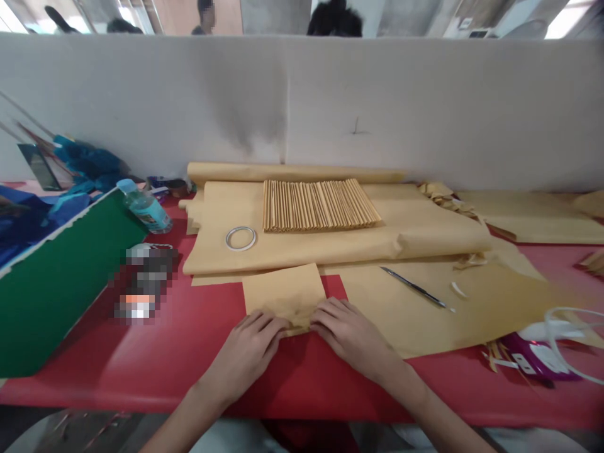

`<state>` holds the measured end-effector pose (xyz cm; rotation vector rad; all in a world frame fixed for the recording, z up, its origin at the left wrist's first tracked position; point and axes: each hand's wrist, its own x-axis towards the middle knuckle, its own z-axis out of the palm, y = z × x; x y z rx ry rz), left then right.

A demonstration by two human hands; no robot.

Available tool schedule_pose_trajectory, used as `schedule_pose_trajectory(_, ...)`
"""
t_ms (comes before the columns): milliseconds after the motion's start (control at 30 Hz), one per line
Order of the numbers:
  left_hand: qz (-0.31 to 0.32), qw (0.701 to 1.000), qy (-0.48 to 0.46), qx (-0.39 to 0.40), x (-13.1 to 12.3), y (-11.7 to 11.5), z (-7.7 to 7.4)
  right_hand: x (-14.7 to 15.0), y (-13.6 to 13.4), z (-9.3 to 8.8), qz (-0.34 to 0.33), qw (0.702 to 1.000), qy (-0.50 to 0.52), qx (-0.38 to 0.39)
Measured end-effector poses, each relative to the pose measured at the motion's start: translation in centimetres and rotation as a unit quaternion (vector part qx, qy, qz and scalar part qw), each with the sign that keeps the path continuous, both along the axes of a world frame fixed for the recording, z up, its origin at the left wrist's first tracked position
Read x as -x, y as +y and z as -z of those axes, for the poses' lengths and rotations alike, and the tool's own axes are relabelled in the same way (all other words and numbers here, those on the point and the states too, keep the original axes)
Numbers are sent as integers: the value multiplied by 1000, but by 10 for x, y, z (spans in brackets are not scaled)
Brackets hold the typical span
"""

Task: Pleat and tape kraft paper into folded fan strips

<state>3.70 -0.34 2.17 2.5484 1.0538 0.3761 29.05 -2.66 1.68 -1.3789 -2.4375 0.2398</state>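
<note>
A small sheet of brown kraft paper [285,286] lies on the red table in front of me, its near edge folded over in a narrow strip. My left hand [257,343] grips the left end of that edge, fingers closed on it. At the right end, my right hand [346,330] pinches the same fold, fingers bent together. Beyond the sheet, a pleated stack of folded brown paper [321,204] rests on larger brown paper [330,248]. To its left lies a roll of tape [240,238]. A pen-like dark tool [415,288] lies on paper to the right.
A green-sided box [75,283] with blue material stands at left, near a plastic bottle [147,207]. A paper roll [292,172] lies along the white partition [189,94]. At the right sit a purple object [542,358] and a looped white cord [554,340].
</note>
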Motion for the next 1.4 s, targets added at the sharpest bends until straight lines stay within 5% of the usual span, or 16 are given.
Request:
schedule_pose_trajectory(333,-16,994,-48,95,4,7,-3,-2,8,-2,10,997,29,75)
schedule_pose_trajectory(600,12,995,-46,86,8,4,0,-8,4,-3,-17,994,41,99)
schedule_pose_trajectory(1000,-55,982,8,181,0,19,-8,-4,27,-3,-25,987,46,150)
schedule_pose_trajectory(1400,-50,975,62,209,-6,31,-21,0,27,0,-24,994,7,107)
